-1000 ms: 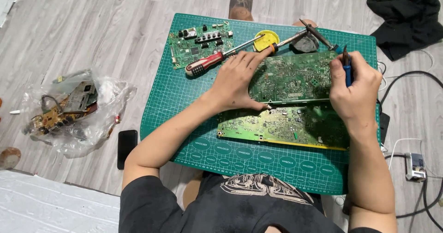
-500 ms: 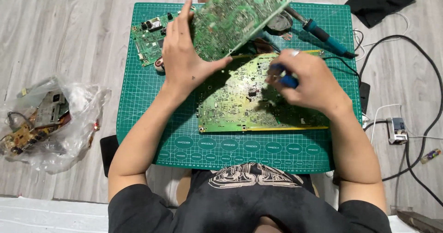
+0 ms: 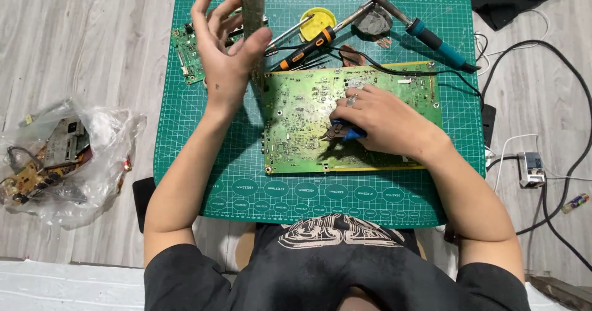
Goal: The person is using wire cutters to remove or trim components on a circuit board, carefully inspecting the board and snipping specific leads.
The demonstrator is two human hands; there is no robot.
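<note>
A large green circuit board (image 3: 296, 126) lies flat on the green cutting mat (image 3: 246, 188). My right hand (image 3: 382, 123) rests on it and grips small blue-handled cutters (image 3: 342, 131), their tips touching the board's surface. My left hand (image 3: 225, 52) is raised above the mat's upper left and holds a second circuit board (image 3: 253, 9) upright, seen edge-on, between thumb and fingers.
A small green board (image 3: 188, 55), an orange-handled screwdriver (image 3: 308, 43), a yellow round tin (image 3: 317, 20), a blue-handled soldering iron (image 3: 431, 36) and a grey lump lie along the mat's top. A plastic bag of boards (image 3: 55, 157) sits left. Cables, a plug adapter (image 3: 531, 168) and black cloth (image 3: 512, 0) lie right.
My left hand has turned the lifted board from tilted flat to upright, edge-on. My right hand has slid down onto the large board with the cutters.
</note>
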